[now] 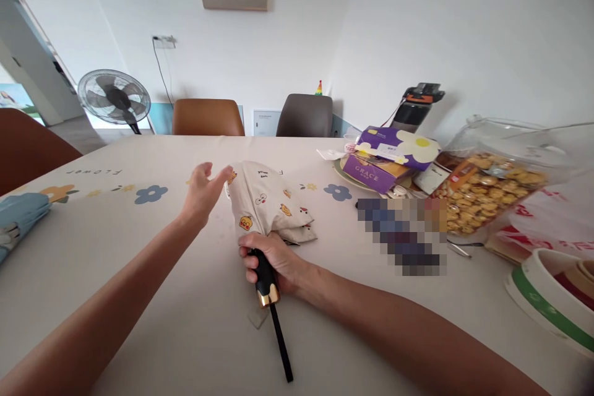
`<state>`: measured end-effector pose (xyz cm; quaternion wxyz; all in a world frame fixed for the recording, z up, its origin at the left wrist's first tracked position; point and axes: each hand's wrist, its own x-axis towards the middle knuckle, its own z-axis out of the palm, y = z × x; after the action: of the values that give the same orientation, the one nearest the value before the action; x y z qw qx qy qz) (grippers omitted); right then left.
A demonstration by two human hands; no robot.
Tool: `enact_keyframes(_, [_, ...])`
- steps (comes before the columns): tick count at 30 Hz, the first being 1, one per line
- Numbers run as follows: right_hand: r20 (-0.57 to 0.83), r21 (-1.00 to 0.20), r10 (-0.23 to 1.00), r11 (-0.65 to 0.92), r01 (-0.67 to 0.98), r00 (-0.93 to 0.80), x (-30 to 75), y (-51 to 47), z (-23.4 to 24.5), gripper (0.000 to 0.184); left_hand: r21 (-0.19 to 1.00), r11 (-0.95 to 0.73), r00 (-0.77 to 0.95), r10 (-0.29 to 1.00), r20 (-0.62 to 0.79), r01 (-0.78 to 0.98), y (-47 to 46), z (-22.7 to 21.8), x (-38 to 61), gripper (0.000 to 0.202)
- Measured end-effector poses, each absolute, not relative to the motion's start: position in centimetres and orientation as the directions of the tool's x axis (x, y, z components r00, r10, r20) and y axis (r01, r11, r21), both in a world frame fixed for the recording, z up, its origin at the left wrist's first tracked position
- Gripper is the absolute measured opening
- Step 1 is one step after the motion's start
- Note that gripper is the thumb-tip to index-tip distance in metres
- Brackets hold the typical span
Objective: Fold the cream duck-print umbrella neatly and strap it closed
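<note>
A folded cream umbrella [269,201] with small cartoon prints lies on the table [139,297], canopy pointing away from me. Its black handle with a gold band [266,281] points toward me, and a black wrist strap trails from it. My right hand [271,260] is wrapped round the handle. My left hand [204,192] hovers just left of the canopy, fingers spread, with the fingertips close to the fabric.
A blue folded item [21,216] lies at the left edge. On the right stand purple boxes on a plate [385,164], a clear snack container [496,189], stacked bowls [557,297] and a black bottle [415,108]. Two chairs [208,117] and a fan [114,98] stand beyond the table.
</note>
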<state>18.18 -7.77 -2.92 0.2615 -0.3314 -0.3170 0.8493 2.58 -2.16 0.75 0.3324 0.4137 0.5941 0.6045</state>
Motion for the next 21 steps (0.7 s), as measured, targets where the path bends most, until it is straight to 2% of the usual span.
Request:
enact_keyframes(3, [-0.362, -0.695, 0.651, -0.666, -0.272, -0.667, 18.2, -7.4, -3.3, 0.017, 0.915, -0.176, -0.376, 0.871, 0.316, 0.362, -2.7, 1.5, 3.5, 0.037])
enact_keyframes(7, [-0.353, -0.680, 0.643, -0.675, -0.286, -0.679, 18.2, -7.2, -3.5, 0.017, 0.820, -0.388, -0.010, 0.902, 0.432, 0.421, -2.3, 1.7, 6.3, 0.021])
enact_keyframes(10, [-0.353, -0.672, 0.639, -0.682, -0.289, -0.684, 18.2, -7.1, -3.7, 0.017, 0.755, -0.466, 0.275, 0.884, 0.377, 0.462, -0.8, 1.4, 8.4, 0.020])
enact_keyframes(13, [-0.353, -0.666, 0.635, -0.686, -0.292, -0.688, 18.1, -7.0, -3.9, 0.018, 0.726, -0.505, 0.441, 0.845, 0.304, 0.466, 1.1, 1.0, 10.2, 0.020])
enact_keyframes(17, [-0.350, -0.663, 0.630, -0.689, -0.291, -0.694, 18.1, -7.0, -4.0, 0.022, 0.693, -0.511, 0.542, 0.816, 0.203, 0.509, 2.7, 0.3, 12.3, 0.024])
enact_keyframes(21, [-0.327, -0.669, 0.641, -0.676, -0.308, -0.695, 18.1, -7.1, -4.1, 0.022, 0.602, -0.534, 0.532, 0.822, 0.205, 0.593, 3.6, -0.7, 13.7, 0.024])
